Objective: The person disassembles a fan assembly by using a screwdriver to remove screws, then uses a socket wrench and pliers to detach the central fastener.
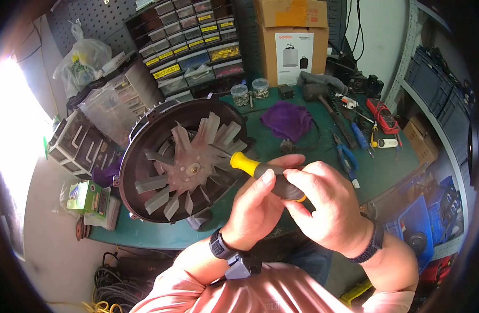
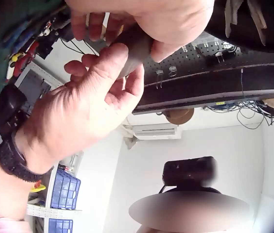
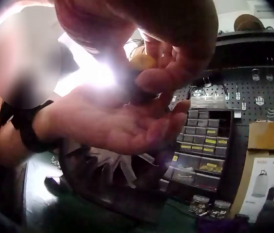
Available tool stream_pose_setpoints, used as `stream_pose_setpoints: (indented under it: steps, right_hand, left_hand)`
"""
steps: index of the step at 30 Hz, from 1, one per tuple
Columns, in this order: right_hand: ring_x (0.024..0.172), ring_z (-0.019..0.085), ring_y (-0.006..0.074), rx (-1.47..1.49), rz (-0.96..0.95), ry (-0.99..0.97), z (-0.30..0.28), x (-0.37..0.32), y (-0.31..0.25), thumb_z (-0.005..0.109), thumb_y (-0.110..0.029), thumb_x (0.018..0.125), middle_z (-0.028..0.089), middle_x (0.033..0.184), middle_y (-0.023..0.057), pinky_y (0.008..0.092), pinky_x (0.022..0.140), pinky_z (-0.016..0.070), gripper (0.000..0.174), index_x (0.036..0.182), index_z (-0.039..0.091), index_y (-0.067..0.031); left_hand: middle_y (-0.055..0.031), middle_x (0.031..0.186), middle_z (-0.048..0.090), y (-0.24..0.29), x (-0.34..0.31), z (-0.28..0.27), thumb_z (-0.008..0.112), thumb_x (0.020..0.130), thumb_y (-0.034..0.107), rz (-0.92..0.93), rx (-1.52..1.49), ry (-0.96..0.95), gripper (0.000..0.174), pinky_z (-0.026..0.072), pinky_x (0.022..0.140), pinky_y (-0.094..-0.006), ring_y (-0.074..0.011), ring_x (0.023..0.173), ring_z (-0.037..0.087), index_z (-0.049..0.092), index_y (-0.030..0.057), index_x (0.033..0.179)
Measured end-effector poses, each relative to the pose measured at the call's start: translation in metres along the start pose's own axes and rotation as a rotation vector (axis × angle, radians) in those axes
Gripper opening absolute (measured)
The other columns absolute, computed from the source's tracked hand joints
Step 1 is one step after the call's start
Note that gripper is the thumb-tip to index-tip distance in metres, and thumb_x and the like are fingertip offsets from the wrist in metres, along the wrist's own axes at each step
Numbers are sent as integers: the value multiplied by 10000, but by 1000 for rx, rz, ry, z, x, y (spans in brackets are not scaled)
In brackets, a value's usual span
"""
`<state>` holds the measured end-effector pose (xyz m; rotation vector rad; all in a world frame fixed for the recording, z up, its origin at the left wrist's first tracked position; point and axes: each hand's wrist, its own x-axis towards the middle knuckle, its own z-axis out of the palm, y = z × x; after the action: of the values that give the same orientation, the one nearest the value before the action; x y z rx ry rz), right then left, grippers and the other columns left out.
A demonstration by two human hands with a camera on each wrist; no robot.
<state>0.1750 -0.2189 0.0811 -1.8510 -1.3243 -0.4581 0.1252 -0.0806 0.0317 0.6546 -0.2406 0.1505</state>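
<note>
A screwdriver with a yellow and black handle [image 1: 244, 163] is held in front of the body, its thin shaft pointing up-left over the grey fan [image 1: 189, 172] in its round black housing [image 1: 137, 198]. The left hand [image 1: 257, 211] lies palm up along the handle, thumb against it and fingers behind. Thumb and fingers of the right hand [image 1: 333, 208] grip the handle's rear end. In the left wrist view the dark handle [image 2: 136, 48] is between the left hand [image 2: 161, 19] and right hand [image 2: 83, 107]. The tip's contact with the fan cannot be told.
On the green bench [image 1: 270, 146] lie a purple cloth [image 1: 287, 121], pliers [image 1: 345, 156], a hammer [image 1: 333, 112] and a red multimeter [image 1: 383, 116]. Two jars of small parts, a parts cabinet [image 1: 190, 47] and a cardboard box [image 1: 270, 57] stand at the back. Blue bins are at right.
</note>
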Motion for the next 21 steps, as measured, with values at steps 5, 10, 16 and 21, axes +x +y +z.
stream_pose_setpoints:
  steps: [5, 10, 16, 21]
  right_hand:
    - [646, 587, 134, 632, 569, -200, -10, 4, -5, 648, -187, 863, 606, 812, 72, 239, 547, 464, 283, 1044, 538, 1]
    - [555, 566, 135, 583, 619, -252, -10, 8, -4, 557, -265, 917, 591, 702, 67, 234, 478, 447, 276, 986, 579, 1]
    - [610, 582, 230, -317, -274, -47, -6, 5, 7, 676, -121, 785, 579, 758, 97, 297, 575, 486, 356, 1082, 552, 30]
    - [578, 557, 74, 884, 881, -317, -15, 1, -2, 560, -337, 923, 609, 758, 36, 196, 482, 441, 370, 1052, 567, 11]
  left_hand:
    - [-145, 1338, 453, -3, 1, -9, 450, 931, 364, 7, 48, -5, 478, 395, 991, -430, -295, 1155, 511, 500, -9, 1225]
    - [-186, 1362, 423, 0, 1, -7, 514, 877, 416, -50, 99, -16, 646, 382, 1007, -422, -294, 1193, 479, 388, -24, 1332]
    - [-140, 1231, 529, -1, 3, -1, 518, 911, 340, 26, 25, -10, 587, 390, 977, -373, -215, 1138, 512, 374, -40, 1334]
    - [-140, 1346, 431, 1, 2, -10, 510, 917, 318, -42, -19, -79, 546, 343, 1022, -390, -232, 1238, 415, 397, -23, 1328]
